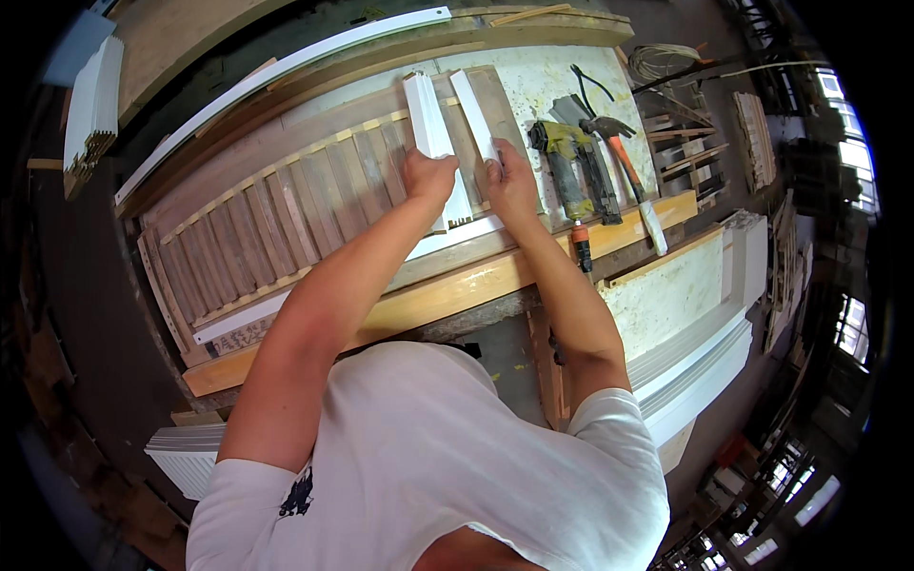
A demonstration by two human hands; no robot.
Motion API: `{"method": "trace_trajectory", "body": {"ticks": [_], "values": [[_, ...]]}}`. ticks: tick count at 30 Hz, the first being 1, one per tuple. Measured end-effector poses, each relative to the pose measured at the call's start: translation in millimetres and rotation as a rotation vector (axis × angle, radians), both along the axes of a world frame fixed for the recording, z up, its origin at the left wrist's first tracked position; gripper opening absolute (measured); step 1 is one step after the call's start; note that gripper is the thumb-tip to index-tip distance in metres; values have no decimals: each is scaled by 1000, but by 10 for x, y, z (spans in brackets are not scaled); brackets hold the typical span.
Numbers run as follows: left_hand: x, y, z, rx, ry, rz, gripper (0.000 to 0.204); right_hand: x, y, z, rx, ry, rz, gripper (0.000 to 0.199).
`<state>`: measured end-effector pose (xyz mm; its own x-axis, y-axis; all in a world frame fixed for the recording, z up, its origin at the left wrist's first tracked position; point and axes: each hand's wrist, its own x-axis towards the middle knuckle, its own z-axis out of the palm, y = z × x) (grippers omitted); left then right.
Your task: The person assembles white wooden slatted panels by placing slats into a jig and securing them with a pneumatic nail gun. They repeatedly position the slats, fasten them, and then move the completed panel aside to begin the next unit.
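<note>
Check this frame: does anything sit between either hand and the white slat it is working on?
Nothing visible does. The left hand already rests on the left white slat, and the right hand on the right white slat. The nail gun lies off to the right.

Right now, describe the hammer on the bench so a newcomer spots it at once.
Start at the long workbench, then go right of the person's right hand, past the yellow-green nail gun. The hammer lies beside it, dark head away from the person. Its orange-and-white handle sets it apart.
</note>
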<state>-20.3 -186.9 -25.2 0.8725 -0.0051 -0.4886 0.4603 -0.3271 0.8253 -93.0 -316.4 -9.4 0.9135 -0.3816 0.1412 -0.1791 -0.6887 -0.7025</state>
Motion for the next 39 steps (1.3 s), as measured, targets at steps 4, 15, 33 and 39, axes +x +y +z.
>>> {"method": "trace_trajectory", "body": {"ticks": [4,15,33,39], "values": [[-34,-50,-14,157,-32,25,46,40,-9,-171,-249,-9,57,34],[-26,327,72,307,-85,4,53,55,165,67,-399,168,203,28],[-60,469,351,328,15,4,59,-109,433,-181,-488,183,274,61],[-65,502,292,328,-46,-22,56,-47,554,13,-463,135,350,60]]}}
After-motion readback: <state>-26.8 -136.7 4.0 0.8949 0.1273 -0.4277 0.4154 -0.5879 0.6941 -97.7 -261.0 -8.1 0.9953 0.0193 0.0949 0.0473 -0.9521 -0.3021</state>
